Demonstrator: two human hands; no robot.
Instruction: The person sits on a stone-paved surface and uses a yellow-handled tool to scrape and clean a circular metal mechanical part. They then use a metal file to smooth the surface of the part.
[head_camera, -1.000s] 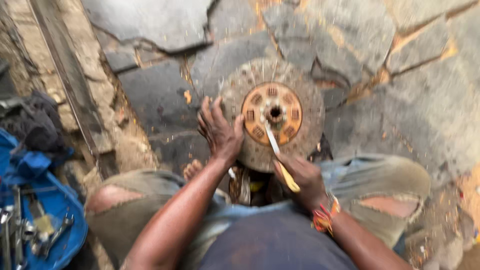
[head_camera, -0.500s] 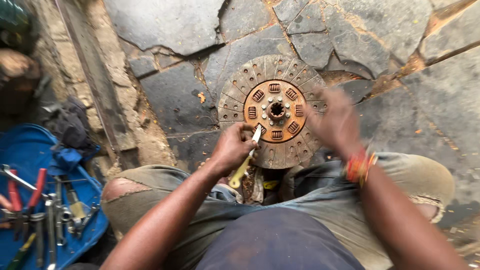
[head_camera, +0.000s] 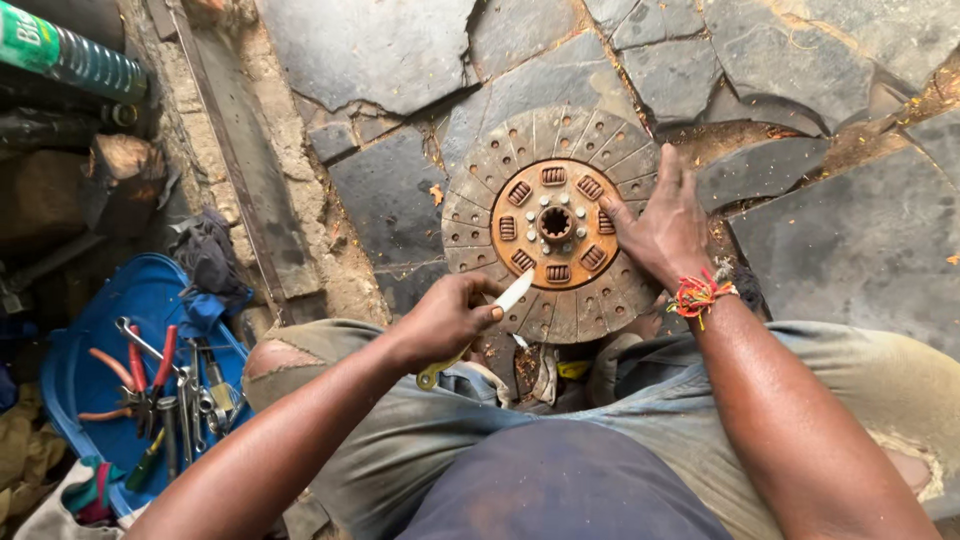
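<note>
A round grey clutch disc (head_camera: 500, 170) with a rusty orange hub (head_camera: 555, 225) lies flat on the stone floor between my knees. My left hand (head_camera: 445, 318) is closed around a knife (head_camera: 513, 292) with a yellow handle, and its pale blade touches the disc's near edge. My right hand (head_camera: 660, 225) lies flat on the right side of the disc, fingers spread beside the hub. A red and yellow thread band (head_camera: 697, 295) circles my right wrist.
A blue tray (head_camera: 130, 290) at the left holds pliers, spanners and several other tools (head_camera: 160, 385). A green bottle (head_camera: 70, 55) lies at the top left. A long metal strip (head_camera: 240, 170) runs along the cracked stone slabs. A dark rag (head_camera: 205, 255) sits by the tray.
The knife has passed from my right hand to my left hand. My right hand lifted off, then came down flat on the disc's right side.
</note>
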